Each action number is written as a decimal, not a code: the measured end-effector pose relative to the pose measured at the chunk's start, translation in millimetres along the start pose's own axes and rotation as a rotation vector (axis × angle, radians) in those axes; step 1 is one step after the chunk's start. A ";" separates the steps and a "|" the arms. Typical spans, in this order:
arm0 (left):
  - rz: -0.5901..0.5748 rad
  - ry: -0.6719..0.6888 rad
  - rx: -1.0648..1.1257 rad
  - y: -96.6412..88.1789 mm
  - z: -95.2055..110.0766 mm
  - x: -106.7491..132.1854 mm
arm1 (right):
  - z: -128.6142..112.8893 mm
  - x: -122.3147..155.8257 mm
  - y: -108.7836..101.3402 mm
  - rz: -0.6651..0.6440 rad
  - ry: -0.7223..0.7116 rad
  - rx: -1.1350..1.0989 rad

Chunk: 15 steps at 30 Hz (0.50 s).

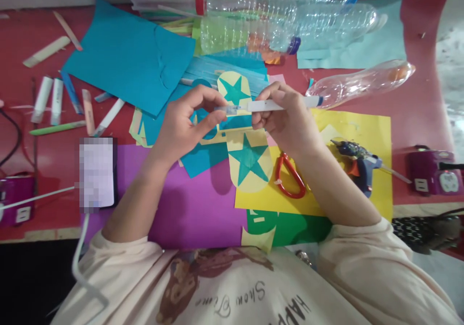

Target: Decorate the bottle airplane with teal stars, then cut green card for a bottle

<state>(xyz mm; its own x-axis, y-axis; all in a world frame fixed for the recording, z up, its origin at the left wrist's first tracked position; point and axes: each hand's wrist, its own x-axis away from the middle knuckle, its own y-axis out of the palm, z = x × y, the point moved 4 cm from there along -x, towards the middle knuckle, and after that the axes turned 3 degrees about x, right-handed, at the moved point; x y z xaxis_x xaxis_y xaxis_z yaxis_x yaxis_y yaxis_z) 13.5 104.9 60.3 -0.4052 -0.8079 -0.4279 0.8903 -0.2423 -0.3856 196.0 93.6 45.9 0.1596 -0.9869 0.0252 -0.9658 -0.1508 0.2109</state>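
Between my two hands a white pen [266,105] with a dark blue end lies level. My right hand [288,117] is closed around its barrel. Its clear tip end or cap [232,109] is pinched between the thumb and fingers of my left hand [192,122]; I cannot tell whether cap and pen are joined. Behind and below the pen are pale yellow rounded paper pieces, one with a green star [235,89] above and one with a larger green star [250,158] below. Red-handled scissors [290,176] lie by my right forearm, their blades hidden.
Clear plastic bottles [246,30] lie along the back. Blue paper [134,54] and several markers [56,100] are at the left, near a phone [97,173] with a white cable. A glue gun [362,168] rests on yellow paper [377,136]. Purple paper [192,209] lies in front.
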 end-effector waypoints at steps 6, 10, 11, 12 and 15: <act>-0.027 -0.026 0.119 6.1 3.4 -0.9 | -0.7 3.3 10.0 -0.063 -0.034 -0.115; -0.036 -0.056 0.179 10.6 7.3 0.6 | 2.3 5.1 12.7 -0.053 -0.058 -0.072; -0.047 -0.050 0.167 12.3 9.2 0.5 | 2.3 5.2 12.4 -0.052 -0.061 -0.053; -0.063 -0.039 0.144 13.3 10.5 -0.6 | 1.5 5.1 11.3 -0.057 -0.066 -0.024; -0.082 0.045 0.035 -1.2 1.2 -14.3 | -8.9 2.6 -0.2 -0.085 -0.130 0.157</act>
<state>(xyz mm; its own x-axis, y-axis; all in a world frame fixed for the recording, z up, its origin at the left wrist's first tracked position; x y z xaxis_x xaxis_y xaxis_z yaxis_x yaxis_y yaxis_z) 18.4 116.0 67.8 -0.4850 -0.7597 -0.4331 0.8603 -0.3255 -0.3924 198.3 91.6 54.6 0.2243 -0.9678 -0.1143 -0.9715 -0.2314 0.0523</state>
